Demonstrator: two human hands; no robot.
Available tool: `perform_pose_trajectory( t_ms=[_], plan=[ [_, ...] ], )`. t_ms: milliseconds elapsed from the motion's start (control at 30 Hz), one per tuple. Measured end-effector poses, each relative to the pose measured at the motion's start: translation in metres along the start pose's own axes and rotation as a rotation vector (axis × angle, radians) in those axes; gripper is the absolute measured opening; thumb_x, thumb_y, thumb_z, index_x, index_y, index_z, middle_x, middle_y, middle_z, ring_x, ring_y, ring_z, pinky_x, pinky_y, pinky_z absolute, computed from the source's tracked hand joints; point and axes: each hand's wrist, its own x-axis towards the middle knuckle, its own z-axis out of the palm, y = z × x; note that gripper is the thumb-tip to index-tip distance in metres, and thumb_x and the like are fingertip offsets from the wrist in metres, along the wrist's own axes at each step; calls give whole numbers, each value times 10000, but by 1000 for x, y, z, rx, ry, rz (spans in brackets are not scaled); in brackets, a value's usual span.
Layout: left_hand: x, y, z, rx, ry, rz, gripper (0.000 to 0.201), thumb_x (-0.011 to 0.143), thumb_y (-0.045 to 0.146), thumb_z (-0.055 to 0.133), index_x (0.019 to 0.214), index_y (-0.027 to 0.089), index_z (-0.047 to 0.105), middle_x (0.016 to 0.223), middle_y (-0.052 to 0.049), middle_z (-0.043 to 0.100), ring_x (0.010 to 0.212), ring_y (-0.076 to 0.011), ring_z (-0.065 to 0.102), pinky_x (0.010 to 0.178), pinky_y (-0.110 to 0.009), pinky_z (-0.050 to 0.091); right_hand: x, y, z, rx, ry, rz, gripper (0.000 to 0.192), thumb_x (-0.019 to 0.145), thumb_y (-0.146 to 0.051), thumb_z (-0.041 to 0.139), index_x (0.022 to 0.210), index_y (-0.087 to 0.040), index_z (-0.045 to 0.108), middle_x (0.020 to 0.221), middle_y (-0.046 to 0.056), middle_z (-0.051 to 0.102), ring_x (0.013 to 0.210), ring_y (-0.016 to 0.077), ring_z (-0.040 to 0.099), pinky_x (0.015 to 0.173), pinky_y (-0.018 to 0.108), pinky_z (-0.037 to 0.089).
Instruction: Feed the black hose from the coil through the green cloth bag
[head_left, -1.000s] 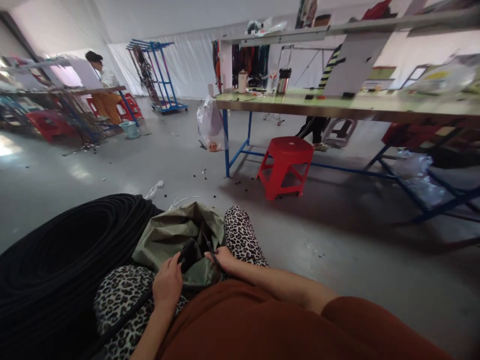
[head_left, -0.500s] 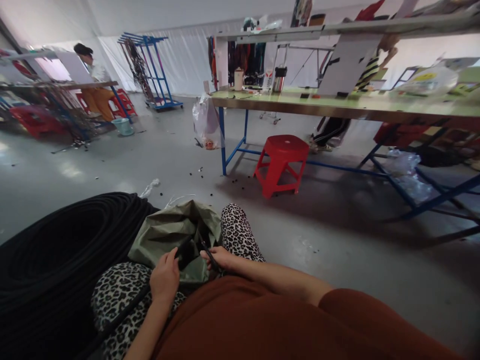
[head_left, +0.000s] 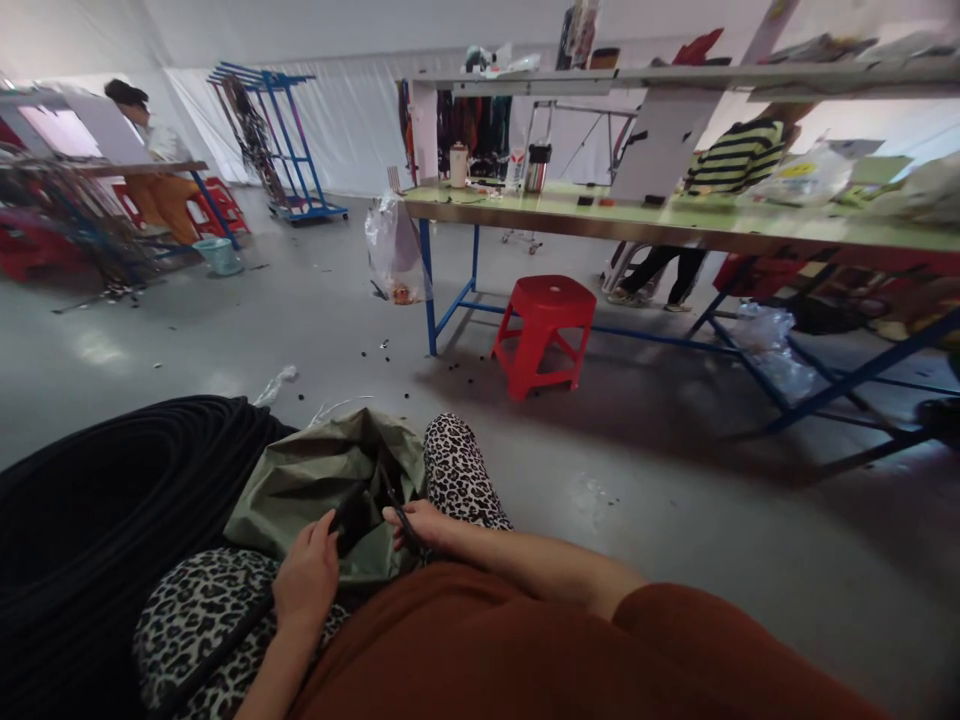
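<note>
A striped co-worker (head_left: 739, 155) has emerged right of the far panel (head_left: 664, 140). Near, the left hand (head_left: 307, 578) pinches a black piece (head_left: 352, 518); the right hand (head_left: 429, 528) clasps a slim tool (head_left: 403, 522) over a bag (head_left: 279, 490) the knees (head_left: 459, 465) seemingly steady.

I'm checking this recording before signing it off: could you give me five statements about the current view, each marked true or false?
1. The right hand holds a dark tool. True.
2. The black coil lies right of the green bag. False: it lies left.
3. A red stool stands by the table. True.
4. The teal bucket hangs from the ceiling. False: it's on the floor.
5. The trouser legs are plain. False: they're spotted.
</note>
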Motion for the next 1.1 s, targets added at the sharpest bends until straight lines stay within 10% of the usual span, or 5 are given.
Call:
perform_pose_trajectory(
  t_ms=[1100],
  plan=[
    [14,4,-11,12,61,28,359,928,238,412,1199,175,639,1049,-97,658,887,-196,624,762,-293,489,-20,-10,-4,-98,-126,61,357,945,-426,590,743,-136,545,561,-42,544,405,71,529,433,163,431]
  ],
)
